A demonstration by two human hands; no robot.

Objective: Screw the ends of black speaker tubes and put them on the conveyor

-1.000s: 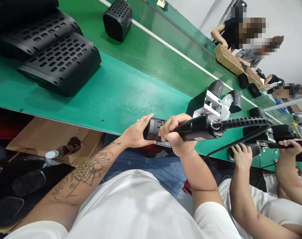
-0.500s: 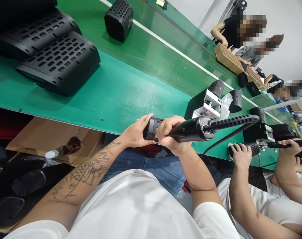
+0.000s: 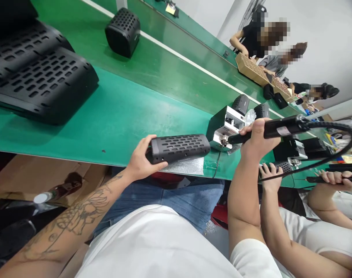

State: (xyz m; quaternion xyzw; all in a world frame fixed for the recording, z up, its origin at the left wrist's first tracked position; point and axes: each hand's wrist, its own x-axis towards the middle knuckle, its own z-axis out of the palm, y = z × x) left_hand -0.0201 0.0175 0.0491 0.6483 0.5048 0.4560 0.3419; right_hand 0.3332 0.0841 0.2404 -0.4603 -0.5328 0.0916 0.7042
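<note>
My left hand grips the left end of a black perforated housing, thumb along the near side and fingers behind. The housing lies lengthwise at the table's front edge, over a sheet of bubble wrap. To the right, my right hand is wrapped round a black electric screwdriver, held almost level, its cable looping off to the right. The screwdriver's front end points left, at the silver front of a small screw feeder. Whether its tip touches the feeder I cannot tell.
Large black perforated housings are stacked at the left; another housing stands farther back. A co-worker's hand rests on a similar part at my right. Below the table are a cardboard box and a bottle. People work across the table.
My right hand has carried the screwdriver from above the housing rightwards to the screw feeder. The housing, still in my left hand, has turned from end-on to lengthwise. The view has shifted right.
</note>
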